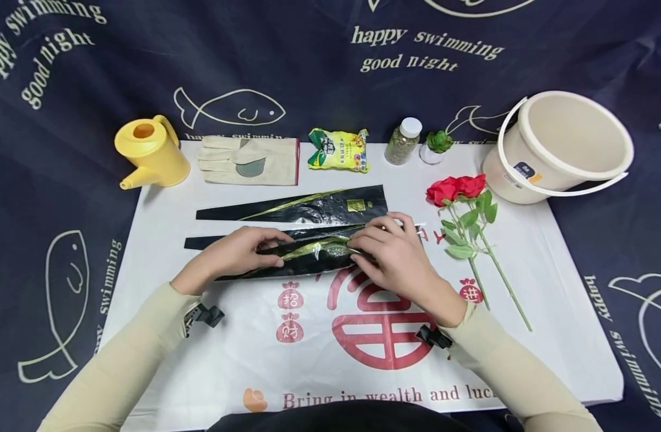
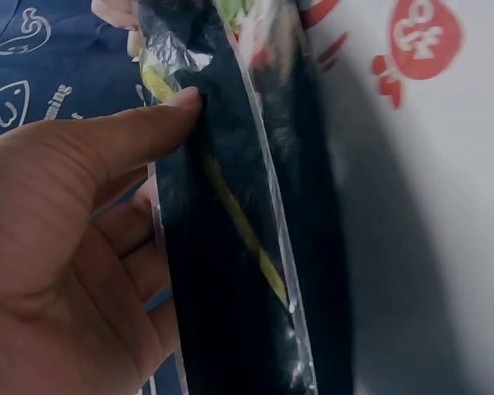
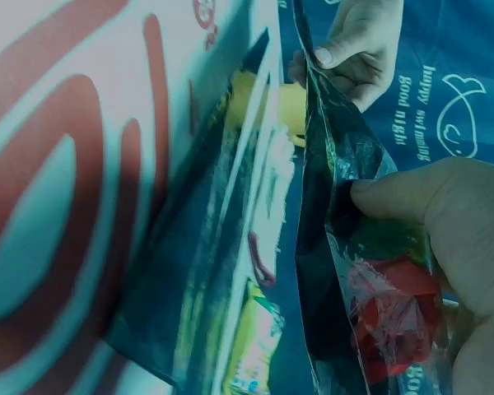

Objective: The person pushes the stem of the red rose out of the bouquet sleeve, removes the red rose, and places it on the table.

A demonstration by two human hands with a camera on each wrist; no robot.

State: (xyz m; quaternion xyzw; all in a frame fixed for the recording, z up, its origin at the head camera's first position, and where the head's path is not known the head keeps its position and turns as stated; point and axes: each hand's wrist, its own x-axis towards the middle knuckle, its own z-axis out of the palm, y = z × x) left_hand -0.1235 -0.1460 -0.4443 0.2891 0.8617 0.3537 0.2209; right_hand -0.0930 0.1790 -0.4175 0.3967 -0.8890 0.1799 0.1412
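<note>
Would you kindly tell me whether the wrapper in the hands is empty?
No, the right wrist view shows a red flower inside the wrapper, visible through its clear side.

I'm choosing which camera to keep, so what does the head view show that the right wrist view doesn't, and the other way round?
Only the head view: the cream bucket, the white-capped bottle, the small potted plant and two loose roses.

Only the right wrist view: a clear look at the red flower behind transparent plastic.

Both: the left hand and right hand holding the black wrapper, plus the yellow watering can, yellow packet and fish-print cloth.
</note>
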